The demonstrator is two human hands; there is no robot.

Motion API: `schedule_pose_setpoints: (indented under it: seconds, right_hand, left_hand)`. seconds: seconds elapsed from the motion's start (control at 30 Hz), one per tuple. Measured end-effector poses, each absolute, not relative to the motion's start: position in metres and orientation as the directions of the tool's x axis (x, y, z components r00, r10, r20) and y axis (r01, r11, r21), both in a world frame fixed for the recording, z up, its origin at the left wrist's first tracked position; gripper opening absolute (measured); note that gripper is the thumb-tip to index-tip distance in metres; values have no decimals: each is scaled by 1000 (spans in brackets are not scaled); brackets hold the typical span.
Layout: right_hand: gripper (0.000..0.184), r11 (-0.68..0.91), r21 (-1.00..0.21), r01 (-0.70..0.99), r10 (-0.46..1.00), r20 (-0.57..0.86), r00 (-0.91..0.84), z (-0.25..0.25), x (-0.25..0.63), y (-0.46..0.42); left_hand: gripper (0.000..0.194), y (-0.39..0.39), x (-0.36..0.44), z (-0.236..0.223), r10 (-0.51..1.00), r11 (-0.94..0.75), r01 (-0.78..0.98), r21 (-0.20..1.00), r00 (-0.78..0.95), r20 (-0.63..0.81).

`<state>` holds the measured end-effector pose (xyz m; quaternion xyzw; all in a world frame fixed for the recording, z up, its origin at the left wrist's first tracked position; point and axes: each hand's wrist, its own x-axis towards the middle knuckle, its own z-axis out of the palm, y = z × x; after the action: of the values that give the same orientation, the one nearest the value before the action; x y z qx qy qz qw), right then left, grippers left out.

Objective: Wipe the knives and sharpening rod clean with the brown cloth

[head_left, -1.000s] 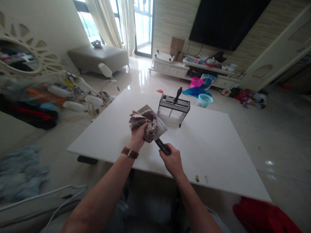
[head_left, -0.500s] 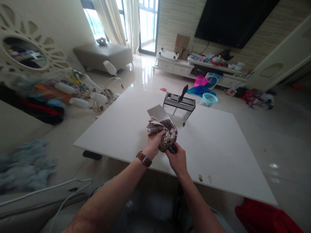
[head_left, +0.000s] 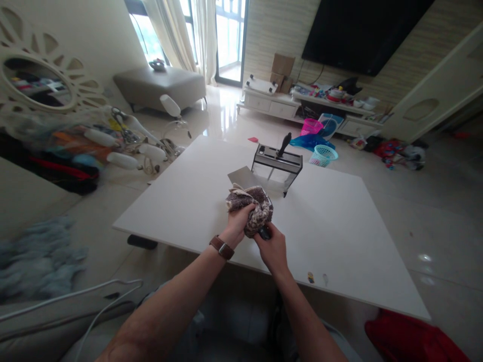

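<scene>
My right hand (head_left: 272, 246) is closed around the black handle (head_left: 265, 232) of a cleaver, above the white table (head_left: 332, 221). The cleaver's broad metal blade (head_left: 241, 175) points away from me and to the left. My left hand (head_left: 238, 224), with a brown watch on the wrist, grips a bunched brown and cream cloth (head_left: 258, 203). The cloth lies against the blade and hides its lower part. Just beyond the blade stands a knife block (head_left: 277, 160) with clear sides, a dark slotted top and one black knife handle (head_left: 284, 145) sticking up.
Two small objects, one a yellow and dark figure (head_left: 310, 277), lie near the table's front edge. Beyond the table are a light blue basket (head_left: 323, 156) and a pink basket (head_left: 311, 126) on the floor. A lamp with white shades (head_left: 123, 161) lies at the left.
The cloth and both hands have shifted slightly down and to the left. The blade's far end has dropped a little. Both grips stay the same.
</scene>
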<state>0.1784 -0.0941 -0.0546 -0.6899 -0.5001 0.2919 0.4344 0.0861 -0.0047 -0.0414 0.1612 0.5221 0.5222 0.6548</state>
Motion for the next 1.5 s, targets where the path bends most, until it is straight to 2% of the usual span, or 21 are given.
schedule_pose_setpoints:
  seconds: [1.0,1.27,1.5]
  right_hand:
    - [24,-123,-899,420,942,28,335,-56,178,-97]
    - [20,-134,-893,430,942,19,335,-56,176,-98]
    - [23,-125,-896,427,945,24,327,-56,176,-99]
  left_hand:
    - [31,-7,88,-45,859,408,-514,754,-65,-508]
    - [25,-8,87,-41,847,428,-516,742,-59,-529]
    - [27,-7,86,-44,845,429,-494,756,-77,-529]
